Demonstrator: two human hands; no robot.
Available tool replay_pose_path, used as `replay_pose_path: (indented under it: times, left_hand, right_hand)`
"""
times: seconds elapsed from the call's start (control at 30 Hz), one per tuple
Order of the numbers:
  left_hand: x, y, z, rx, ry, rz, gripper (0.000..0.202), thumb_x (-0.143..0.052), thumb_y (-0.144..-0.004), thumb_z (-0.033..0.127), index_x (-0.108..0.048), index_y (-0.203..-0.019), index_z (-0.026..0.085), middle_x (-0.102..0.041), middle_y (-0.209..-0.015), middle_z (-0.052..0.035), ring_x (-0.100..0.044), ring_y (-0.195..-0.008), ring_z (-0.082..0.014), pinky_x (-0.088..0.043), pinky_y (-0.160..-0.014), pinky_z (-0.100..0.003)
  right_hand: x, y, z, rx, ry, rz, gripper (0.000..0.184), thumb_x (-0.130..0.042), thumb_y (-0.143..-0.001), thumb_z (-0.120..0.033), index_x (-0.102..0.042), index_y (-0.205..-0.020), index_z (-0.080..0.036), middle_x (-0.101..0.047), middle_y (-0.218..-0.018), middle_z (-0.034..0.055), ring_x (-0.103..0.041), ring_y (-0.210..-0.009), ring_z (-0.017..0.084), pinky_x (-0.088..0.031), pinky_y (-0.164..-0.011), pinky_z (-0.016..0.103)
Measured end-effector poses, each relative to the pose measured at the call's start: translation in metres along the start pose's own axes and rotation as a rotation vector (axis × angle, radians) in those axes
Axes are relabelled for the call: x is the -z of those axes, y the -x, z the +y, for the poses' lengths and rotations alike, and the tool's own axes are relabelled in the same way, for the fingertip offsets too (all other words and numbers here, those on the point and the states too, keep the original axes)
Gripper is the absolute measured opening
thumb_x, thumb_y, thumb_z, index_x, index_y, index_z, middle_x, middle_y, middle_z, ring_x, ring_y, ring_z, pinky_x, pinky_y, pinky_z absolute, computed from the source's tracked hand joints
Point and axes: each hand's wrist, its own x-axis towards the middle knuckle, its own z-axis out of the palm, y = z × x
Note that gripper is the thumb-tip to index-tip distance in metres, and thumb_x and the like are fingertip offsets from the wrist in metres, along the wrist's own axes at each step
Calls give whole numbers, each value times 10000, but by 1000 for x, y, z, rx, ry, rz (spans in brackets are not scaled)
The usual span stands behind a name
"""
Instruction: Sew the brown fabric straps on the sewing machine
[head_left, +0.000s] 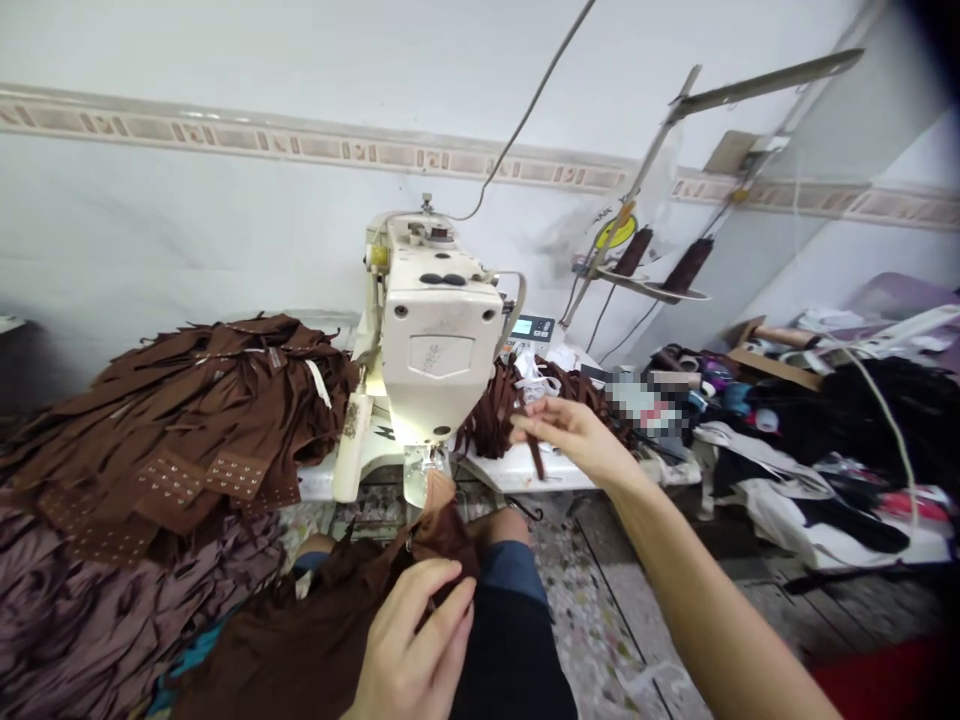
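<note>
My left hand [416, 645] is closed on a brown fabric piece [315, 620] that lies over my lap and reaches up toward the needle of a cream sewing machine [431, 350]. My right hand [574, 435] is stretched out to the right of the machine head. Its fingers pinch a narrow brown strap [535, 458] that hangs down from them. Just behind that hand lies a heap of similar brown straps [499, 405] on the machine table.
A big stack of brown pieces with hook-and-eye tape [187, 420] fills the left side. Thread cones [686, 265] stand on a rack at the right. Mixed clutter and dark cloth [840, 430] cover the right side. A speckled floor [600, 620] shows below.
</note>
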Motion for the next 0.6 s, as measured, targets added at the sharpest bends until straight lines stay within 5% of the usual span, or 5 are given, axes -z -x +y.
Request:
replay_pose_path:
  times: [0.17,0.27,0.37,0.43,0.6]
  left_hand:
    - [-20,-15,22,211,290,-164,604,-599,-1056,160,-449,-1640,194,-550,-1598,-226,-638,-1376,-284,-649,-945,-318]
    - [-35,-15,30,485,574,-348,729,-713,-1014,310,-414,-1663,166,-694,-1415,-214,-753,-1101,-259,-645,-782,-281]
    - [-44,-9,33,772,682,-430,399,-770,-973,325,-748,-1335,158,-747,-868,-40,-662,-695,-142,-523,-616,-214]
    - [-46,-5,33,826,625,-394,153,-760,-976,290,-832,-1024,164,-668,-748,0,-594,-649,-115,-456,-596,-205]
    - [-33,-5,29,429,333,-259,191,-646,-1043,198,-763,-897,163,-670,-756,-18,-591,-659,-131,-445,-621,-245]
  right_hand:
    - [-30,75,-22,-122,332,-604,231,-660,-1022,-354,-824,-986,-194,-771,-762,24,-622,-531,134,-459,-551,242]
    - [-42,94,-22,8,460,-785,90,-779,-914,-214,-863,-881,-211,-794,-790,23,-694,-738,170,-459,-676,243]
    - [-35,91,-15,-17,450,-765,99,-884,-846,-302,-877,-896,-217,-800,-803,20,-676,-721,160,-439,-662,235]
    - [-25,82,-10,-74,336,-756,223,-896,-839,-409,-877,-907,-198,-781,-773,18,-650,-672,149,-447,-639,233]
    - [-20,67,-2,-201,26,-543,346,-901,-837,-500,-830,-832,-161,-718,-725,16,-593,-639,134,-458,-610,235]
